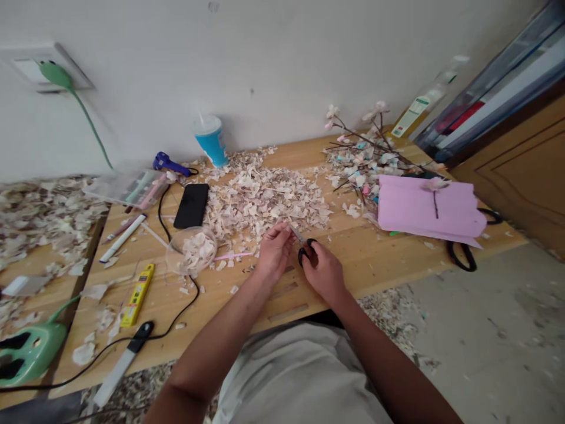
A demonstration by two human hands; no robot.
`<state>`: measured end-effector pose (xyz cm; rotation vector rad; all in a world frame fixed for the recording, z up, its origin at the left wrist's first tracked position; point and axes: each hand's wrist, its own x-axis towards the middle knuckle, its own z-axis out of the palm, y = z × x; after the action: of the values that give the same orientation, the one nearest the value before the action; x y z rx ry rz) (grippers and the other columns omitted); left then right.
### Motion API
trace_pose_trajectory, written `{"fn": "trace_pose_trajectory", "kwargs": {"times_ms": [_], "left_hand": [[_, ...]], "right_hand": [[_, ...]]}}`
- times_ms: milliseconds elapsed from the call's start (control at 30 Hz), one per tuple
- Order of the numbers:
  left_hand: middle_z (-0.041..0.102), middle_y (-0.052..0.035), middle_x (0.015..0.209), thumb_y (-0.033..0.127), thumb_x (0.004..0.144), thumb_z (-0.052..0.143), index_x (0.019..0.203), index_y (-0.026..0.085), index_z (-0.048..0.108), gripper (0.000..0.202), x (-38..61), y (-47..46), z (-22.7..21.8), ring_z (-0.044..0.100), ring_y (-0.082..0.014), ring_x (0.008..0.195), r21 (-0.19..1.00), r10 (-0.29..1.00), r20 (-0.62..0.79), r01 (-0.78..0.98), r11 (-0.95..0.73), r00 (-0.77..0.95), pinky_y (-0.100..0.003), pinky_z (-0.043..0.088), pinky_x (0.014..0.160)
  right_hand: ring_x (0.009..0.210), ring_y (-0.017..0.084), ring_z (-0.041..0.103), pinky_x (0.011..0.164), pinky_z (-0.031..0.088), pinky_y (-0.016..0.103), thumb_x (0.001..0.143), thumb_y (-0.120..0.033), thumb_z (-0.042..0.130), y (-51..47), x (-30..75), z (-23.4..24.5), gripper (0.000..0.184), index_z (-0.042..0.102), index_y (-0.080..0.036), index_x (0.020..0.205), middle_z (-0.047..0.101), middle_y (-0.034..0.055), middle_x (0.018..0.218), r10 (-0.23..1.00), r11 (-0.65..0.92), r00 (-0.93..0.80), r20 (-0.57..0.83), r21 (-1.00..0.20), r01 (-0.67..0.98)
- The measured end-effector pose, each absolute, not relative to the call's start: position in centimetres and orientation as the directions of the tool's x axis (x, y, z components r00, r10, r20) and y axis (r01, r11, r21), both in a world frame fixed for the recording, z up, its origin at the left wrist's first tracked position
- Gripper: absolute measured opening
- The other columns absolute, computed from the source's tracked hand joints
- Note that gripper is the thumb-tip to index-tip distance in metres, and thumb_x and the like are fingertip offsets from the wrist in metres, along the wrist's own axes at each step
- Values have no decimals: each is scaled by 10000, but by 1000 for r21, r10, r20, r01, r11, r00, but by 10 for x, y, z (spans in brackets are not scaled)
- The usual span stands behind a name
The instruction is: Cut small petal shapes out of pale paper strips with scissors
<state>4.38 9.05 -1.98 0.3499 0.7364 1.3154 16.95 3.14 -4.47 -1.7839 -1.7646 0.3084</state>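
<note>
Right hand (325,271): grip closed on black-handled metal scissors (297,234) above the light-brown wooden counter (375,259). Left hand (273,248): at the blade tips; whether its grip holds anything cannot be determined. Just beyond: heaped pale, papery petal-shaped pieces (269,194). Farther right: flat pink-purple sheet (408,206).

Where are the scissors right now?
In the head view, the scissors are just right of centre in the right hand, blades toward the left hand, below the pile of pale flakes.
</note>
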Motion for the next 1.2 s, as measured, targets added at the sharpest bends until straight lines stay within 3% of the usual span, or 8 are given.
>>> {"fn": "trace_pose_trajectory", "kwargs": {"times_ms": [233, 500, 733, 933, 1200], "left_hand": [[650, 30, 710, 239, 575, 855, 779, 179, 693, 268, 39, 95, -16, 596, -66, 650, 706, 971, -241, -686, 176, 1, -220, 496, 709], [685, 7, 778, 242, 580, 856, 818, 176, 695, 296, 35, 95, -9, 620, -77, 714, 697, 960, -279, -685, 212, 13, -215, 494, 736], [677, 4, 745, 250, 572, 854, 800, 171, 698, 287, 32, 97, -12, 596, -78, 633, 743, 963, -269, -635, 210, 4, -219, 486, 656], [705, -33, 848, 240, 628, 803, 818, 175, 738, 211, 24, 101, -12, 597, -90, 708, 814, 968, -246, -532, 233, 47, -234, 488, 730], [637, 17, 770, 189, 582, 839, 855, 189, 702, 306, 24, 102, -4, 579, -71, 718, 762, 977, -212, -632, 141, -38, -223, 480, 753]], "right_hand": [[879, 247, 667, 757, 505, 345, 860, -343, 494, 33, 173, -48, 294, 637, -196, 1071, 708, 107, 1023, 974, 35, 111, 197, -616, 787], [836, 217, 669, 741, 516, 318, 874, -377, 487, 33, 177, -55, 278, 622, -198, 1037, 715, 83, 944, 959, -9, 234, 158, -812, 584], [941, 267, 624, 819, 496, 390, 832, -353, 532, 31, 171, -45, 356, 570, -169, 1134, 669, 137, 1040, 964, 101, 71, 257, -598, 795], [922, 258, 627, 804, 496, 374, 851, -380, 516, 33, 170, -47, 321, 588, -180, 1090, 682, 111, 988, 965, 69, 99, 241, -604, 794], [917, 254, 629, 803, 495, 374, 844, -378, 525, 32, 171, -47, 319, 592, -179, 1083, 682, 109, 1008, 966, 81, 90, 242, -614, 785]]}}
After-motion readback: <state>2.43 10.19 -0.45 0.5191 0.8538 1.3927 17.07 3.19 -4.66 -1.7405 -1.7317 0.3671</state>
